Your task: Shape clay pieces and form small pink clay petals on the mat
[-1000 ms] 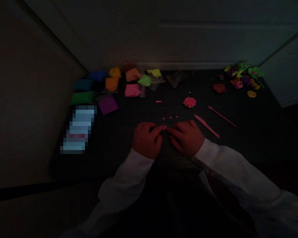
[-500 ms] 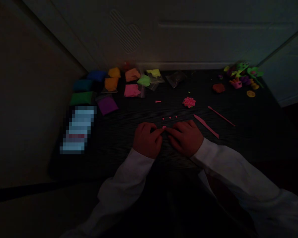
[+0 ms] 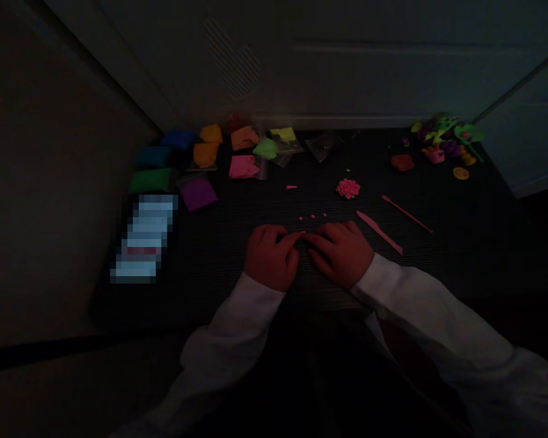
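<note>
The scene is very dark. My left hand and my right hand rest close together on a dark mat, fingertips meeting in a pinch around a tiny pink clay bit. Just beyond the fingers lie three small pink clay balls in a row. A pink clay flower sits farther back. A flat pink modelling tool lies right of my right hand, with a thin pink stick tool beyond it.
Bags of coloured clay are spread at the back left. A blurred light rectangle lies at the left. Finished clay figures and a red clay lump stand at the back right, near a wall.
The hands stay in place; the fingertips shift slightly around the pink bit, which shows less now than half a second ago.
</note>
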`<action>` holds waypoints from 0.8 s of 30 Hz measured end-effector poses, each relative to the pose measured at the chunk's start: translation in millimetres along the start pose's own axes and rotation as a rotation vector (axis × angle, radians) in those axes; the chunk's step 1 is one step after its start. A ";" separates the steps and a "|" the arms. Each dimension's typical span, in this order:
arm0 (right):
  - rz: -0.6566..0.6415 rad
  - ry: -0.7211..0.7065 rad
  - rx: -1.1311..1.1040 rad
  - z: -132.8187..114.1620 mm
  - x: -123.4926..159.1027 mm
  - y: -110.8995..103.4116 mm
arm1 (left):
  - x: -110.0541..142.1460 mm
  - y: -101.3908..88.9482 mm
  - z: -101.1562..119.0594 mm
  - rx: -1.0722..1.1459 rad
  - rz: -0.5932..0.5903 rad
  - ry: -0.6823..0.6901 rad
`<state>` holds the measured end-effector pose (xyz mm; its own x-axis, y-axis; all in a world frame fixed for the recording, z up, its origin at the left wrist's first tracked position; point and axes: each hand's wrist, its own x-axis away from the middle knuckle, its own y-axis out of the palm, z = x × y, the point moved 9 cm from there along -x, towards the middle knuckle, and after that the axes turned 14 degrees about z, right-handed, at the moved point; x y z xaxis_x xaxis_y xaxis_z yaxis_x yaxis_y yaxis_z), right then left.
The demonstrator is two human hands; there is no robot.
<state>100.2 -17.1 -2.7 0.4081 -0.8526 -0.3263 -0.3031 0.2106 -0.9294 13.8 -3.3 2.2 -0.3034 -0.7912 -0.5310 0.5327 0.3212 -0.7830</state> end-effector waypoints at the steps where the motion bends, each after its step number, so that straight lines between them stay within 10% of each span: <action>1: 0.001 -0.001 -0.002 0.0 0.0 0.0 | 0.0 0.3 -0.2 -0.004 -0.001 -0.002; 24: -0.010 -0.007 0.030 -1.2 -0.9 0.4 | 1.3 2.0 -0.3 0.006 -0.021 -0.014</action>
<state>98.7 -16.8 -2.6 0.4171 -0.8513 -0.3184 -0.2736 0.2165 -0.9372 14.3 -3.5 -0.1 -0.3034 -0.8051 -0.5096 0.5308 0.3013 -0.7921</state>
